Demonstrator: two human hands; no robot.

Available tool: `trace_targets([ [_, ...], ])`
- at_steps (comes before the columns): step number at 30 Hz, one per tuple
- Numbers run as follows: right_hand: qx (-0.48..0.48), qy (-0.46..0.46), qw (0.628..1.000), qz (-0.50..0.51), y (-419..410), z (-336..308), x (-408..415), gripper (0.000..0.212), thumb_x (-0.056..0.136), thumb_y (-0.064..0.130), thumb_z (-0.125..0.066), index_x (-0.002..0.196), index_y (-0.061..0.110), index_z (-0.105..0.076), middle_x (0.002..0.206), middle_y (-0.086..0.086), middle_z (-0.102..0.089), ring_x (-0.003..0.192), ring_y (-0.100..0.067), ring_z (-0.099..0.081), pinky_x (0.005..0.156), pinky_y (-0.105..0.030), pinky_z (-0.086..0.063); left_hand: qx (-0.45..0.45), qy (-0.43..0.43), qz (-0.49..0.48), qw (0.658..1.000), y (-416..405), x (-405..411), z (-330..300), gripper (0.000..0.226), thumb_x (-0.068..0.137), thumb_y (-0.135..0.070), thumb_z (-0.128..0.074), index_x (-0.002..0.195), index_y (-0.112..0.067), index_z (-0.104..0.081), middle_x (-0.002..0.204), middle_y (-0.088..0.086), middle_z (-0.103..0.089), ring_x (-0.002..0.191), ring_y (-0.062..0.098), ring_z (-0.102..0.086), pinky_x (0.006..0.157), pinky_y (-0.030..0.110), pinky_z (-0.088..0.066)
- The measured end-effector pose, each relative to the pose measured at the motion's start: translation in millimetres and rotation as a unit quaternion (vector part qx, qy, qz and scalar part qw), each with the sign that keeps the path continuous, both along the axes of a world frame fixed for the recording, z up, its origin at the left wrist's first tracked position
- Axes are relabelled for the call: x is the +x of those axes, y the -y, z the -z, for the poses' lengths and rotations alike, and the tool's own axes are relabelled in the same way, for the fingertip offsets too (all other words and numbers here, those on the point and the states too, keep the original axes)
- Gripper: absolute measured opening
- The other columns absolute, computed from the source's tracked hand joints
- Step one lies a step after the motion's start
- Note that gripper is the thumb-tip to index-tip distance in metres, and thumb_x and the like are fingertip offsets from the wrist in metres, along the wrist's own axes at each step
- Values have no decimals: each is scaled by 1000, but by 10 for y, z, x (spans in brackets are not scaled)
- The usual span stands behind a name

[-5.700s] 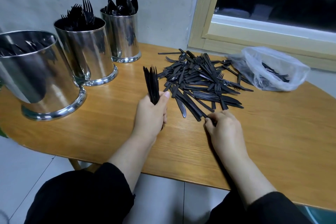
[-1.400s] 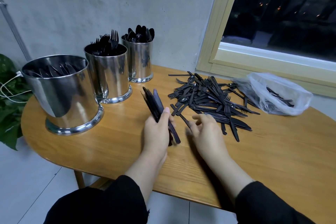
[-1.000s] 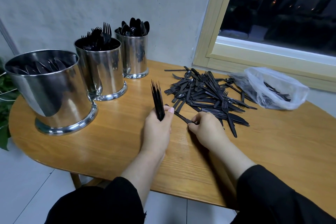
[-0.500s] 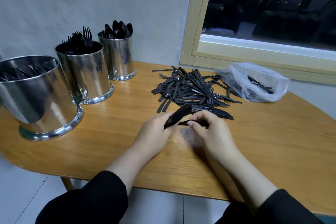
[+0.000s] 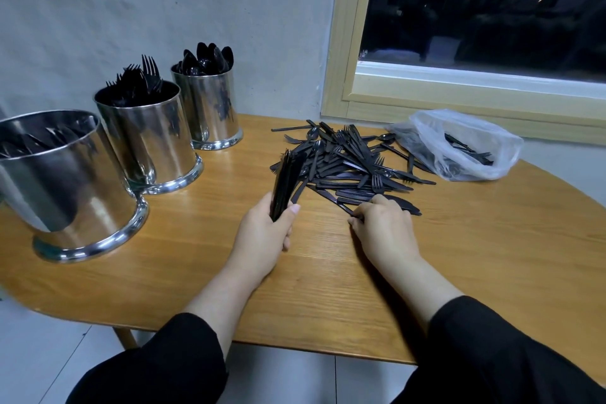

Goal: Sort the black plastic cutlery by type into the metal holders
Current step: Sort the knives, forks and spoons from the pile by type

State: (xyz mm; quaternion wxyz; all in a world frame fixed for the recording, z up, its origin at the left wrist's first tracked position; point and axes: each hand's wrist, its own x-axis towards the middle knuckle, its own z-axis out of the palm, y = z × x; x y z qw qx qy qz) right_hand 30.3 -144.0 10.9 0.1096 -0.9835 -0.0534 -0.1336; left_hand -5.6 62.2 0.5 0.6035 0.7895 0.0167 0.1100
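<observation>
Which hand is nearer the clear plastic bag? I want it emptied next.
Right. The right hand sits at the pile's near edge, below-left of the plastic bag; the left hand, gripping a knife bundle, is farther left.

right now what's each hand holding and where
Left hand grips a bundle of knives by its lower end. Right hand pinches the near end of one knife in the pile.

A loose pile of black plastic cutlery point(image 5: 347, 164) is lying tangled on the worktop, forks, spoons and knives crossing one another. A bundle of black knives point(image 5: 284, 182) is standing nearly upright at its left edge. Three shiny metal holders are standing in a row to the left: the nearest point(image 5: 70, 187) holding knives, the middle point(image 5: 154, 141) forks, the farthest point(image 5: 210, 108) spoons.
</observation>
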Motion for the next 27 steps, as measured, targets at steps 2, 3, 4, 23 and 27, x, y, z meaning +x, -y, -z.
trace_targets([
  [2, 17, 1, 1000, -10, 1, 0, -18, 18, 96, 32, -63, 101, 18, -74, 98, 2, -59, 101, -24, -53, 85, -39, -44, -6, 2, -3, 1000, -5, 2, -2, 14, 103, -29, -59, 91, -24, -61, 66, -4, -59, 56, 13, -58, 59, 28, -51],
  [3, 22, 0, 1000, -19, 5, -4, -30, 16, 95, 29, -65, 99, 17, -74, 97, 1, -60, 99, -25, -54, 84, -39, -46, -8, 3, -3, 1000, -7, 4, -4, 13, 104, -29, -59, 92, -24, -61, 66, -4, -59, 56, 14, -59, 59, 28, -52],
  [4, 25, -2, 999, -31, 11, -12, -42, 14, 94, 26, -65, 97, 15, -74, 96, 0, -62, 98, -25, -56, 84, -39, -48, -11, 4, -5, 1000, -6, 3, -8, 13, 104, -29, -58, 93, -24, -62, 66, -3, -59, 57, 14, -59, 60, 29, -52],
  [23, 14, -32, 996, -83, 43, -94, -175, 12, 94, 17, -57, 87, 9, -62, 88, 0, -50, 78, -24, -51, 66, -29, -35, -108, -36, -27, 993, -24, -17, -68, 42, 98, -37, -67, 73, -4, -64, 55, 10, -55, 57, 22, -52, 67, 36, -45],
  [27, 253, 28, 966, -31, 9, -46, -205, 16, 92, 10, -63, 102, 11, -75, 94, 2, -69, 90, -15, -59, 74, -20, -37, -175, -59, -37, 982, 117, 6, -85, 41, 100, -38, -64, 75, -6, -59, 57, 3, -44, 54, 20, -42, 56, 32, -40],
])
